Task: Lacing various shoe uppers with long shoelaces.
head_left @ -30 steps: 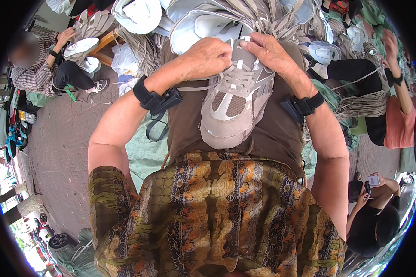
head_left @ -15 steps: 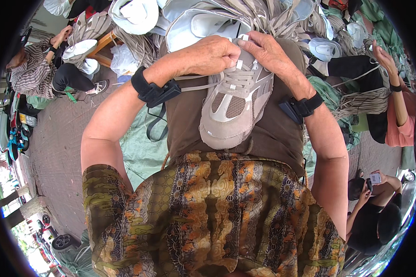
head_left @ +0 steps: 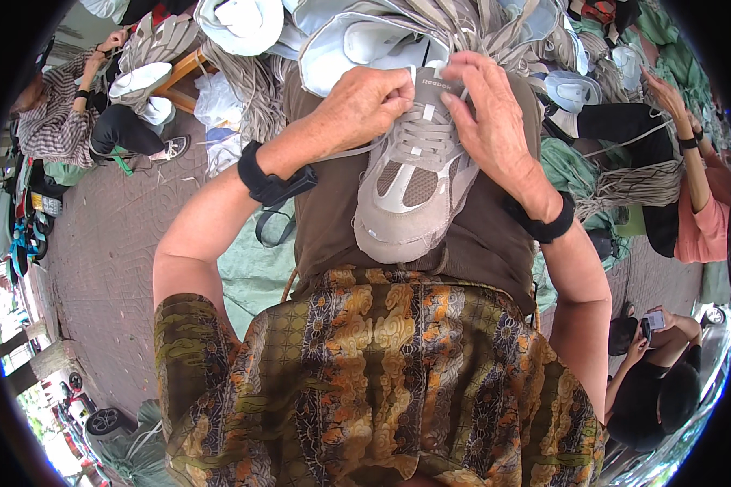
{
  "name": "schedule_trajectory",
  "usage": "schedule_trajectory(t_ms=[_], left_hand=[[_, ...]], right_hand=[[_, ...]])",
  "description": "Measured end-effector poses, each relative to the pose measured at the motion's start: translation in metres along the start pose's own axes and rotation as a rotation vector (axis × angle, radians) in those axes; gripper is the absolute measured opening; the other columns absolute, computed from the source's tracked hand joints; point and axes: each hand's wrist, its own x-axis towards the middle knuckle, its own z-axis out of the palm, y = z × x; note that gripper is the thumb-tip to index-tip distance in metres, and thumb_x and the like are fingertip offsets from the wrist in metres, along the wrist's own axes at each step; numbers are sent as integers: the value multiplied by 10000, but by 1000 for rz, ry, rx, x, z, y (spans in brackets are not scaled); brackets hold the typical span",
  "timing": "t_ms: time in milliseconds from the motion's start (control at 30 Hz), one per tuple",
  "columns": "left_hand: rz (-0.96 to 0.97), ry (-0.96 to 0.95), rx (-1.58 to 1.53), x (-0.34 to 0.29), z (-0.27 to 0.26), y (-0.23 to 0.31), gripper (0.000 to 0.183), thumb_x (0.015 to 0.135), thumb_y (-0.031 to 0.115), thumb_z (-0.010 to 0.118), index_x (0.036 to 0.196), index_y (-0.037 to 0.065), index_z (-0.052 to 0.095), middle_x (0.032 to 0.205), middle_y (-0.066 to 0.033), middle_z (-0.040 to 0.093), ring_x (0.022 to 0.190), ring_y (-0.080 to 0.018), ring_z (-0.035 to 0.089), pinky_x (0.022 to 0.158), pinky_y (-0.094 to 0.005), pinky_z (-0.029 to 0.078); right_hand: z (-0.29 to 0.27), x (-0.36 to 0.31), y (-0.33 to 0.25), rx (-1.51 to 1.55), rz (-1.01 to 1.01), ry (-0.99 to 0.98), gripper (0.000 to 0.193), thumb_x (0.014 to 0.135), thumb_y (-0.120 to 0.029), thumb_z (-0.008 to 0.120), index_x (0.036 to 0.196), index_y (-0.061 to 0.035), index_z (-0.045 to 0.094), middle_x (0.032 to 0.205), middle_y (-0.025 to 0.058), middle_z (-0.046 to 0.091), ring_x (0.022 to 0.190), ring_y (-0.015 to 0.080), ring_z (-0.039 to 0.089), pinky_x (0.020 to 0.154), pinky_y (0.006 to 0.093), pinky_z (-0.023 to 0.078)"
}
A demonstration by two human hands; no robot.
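Note:
A beige and grey sneaker (head_left: 402, 219) lies on my lap, toe toward me, over brown trousers. Flat grey laces (head_left: 421, 146) cross its front, and one lace end trails out to the left beneath my wrist. My left hand (head_left: 369, 105) is closed in a pinch against the shoe's upper left edge, beside the tongue (head_left: 430, 85). What its fingers hold is hidden. Over the right side of the tongue, my right hand (head_left: 491, 118) has its fingers and thumb apart, with nothing seen between them.
White-lined shoe uppers (head_left: 365, 53) and bundles of grey laces (head_left: 248, 93) crowd the far side of my lap. One person (head_left: 57, 122) sits at the left, another (head_left: 702, 203) at the right. Green sheeting (head_left: 252, 268) lies beneath me on the paved ground (head_left: 118, 260).
My right hand has come off its pinch at the tongue's top and spread its fingers, uncovering the tongue. My left hand has shifted slightly left, still closed.

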Motion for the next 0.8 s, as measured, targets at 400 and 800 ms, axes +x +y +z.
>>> schedule_trajectory(t_ms=[400,800], left_hand=[[33,-5,-74,10,17,-5,65,797,44,564,791,9,617,683,-142,633,655,-295,629,634,-407,485],[-52,-66,-175,13,22,-14,88,797,34,579,809,-4,656,691,-103,663,642,-199,628,631,-352,501]], right_hand=[[-16,-4,-15,-205,-33,-206,158,795,-74,686,940,-40,635,1130,87,585,1064,317,540,857,433,456],[-12,5,-20,-291,-49,-389,185,784,-6,605,967,-8,629,1170,88,577,1124,303,518,866,437,435]])
